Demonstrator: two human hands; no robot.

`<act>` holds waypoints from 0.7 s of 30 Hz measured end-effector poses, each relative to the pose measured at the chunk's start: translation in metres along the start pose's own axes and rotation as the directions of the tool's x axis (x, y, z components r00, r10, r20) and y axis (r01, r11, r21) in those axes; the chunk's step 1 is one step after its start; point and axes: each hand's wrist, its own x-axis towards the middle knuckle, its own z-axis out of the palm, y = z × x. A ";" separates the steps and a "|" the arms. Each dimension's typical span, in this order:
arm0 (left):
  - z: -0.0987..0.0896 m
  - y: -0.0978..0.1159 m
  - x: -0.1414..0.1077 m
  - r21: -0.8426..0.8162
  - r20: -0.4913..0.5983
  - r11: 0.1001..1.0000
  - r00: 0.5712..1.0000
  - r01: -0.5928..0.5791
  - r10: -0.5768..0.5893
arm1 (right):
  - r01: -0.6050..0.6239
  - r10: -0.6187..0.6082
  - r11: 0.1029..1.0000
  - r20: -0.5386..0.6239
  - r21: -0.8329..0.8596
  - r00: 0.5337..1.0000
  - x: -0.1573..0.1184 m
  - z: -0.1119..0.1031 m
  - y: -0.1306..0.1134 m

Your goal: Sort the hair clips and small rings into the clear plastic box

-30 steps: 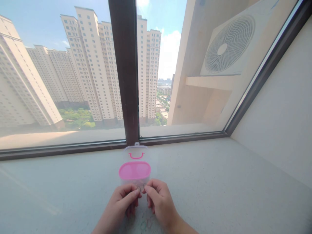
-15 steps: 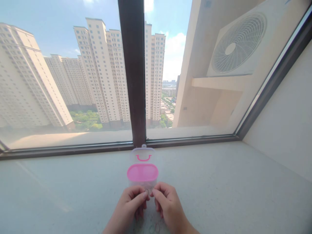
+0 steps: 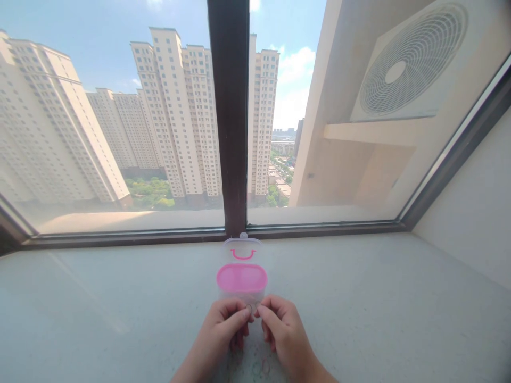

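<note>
My left hand (image 3: pixel 228 321) pinches a small, thin, dark rubber band (image 3: pixel 250 308) between thumb and forefinger. My right hand (image 3: pixel 284 325) is closed in a similar pinch on another thin band (image 3: pixel 257 306), only partly visible at the fingertips. The two pinches almost meet. Just beyond them stands a clear plastic box (image 3: pixel 223 294) with a pink oval inner lid (image 3: pixel 241 277). Its transparent outer lid (image 3: pixel 227 249), with a pink handle, is flipped back towards the window. Below my hands, a greenish band (image 3: pixel 256 368) and a reddish band (image 3: pixel 265 365) lie on the sill.
The pale stone windowsill (image 3: pixel 120 303) extends to both sides. A dark window frame (image 3: pixel 231 117) rises behind the box. A white wall (image 3: pixel 471 223) closes off the right side. Outside are tall buildings (image 3: pixel 167 106) and an air-conditioner unit (image 3: pixel 411 69).
The whole view has shifted slightly, so everything appears a little further right. Both hands keep their pinches close together, with hardly any other movement.
</note>
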 end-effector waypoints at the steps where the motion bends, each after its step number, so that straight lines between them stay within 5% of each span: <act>1: 0.000 0.000 0.000 0.000 0.002 1.000 1.000 0.003 -0.003 | 0.002 -0.002 1.000 -0.001 0.002 1.000 0.000 0.000 0.000; 21: -0.004 0.008 -0.004 0.049 0.007 0.999 1.000 0.016 -0.016 | 0.010 -0.010 1.000 -0.017 0.009 1.000 -0.002 0.004 -0.006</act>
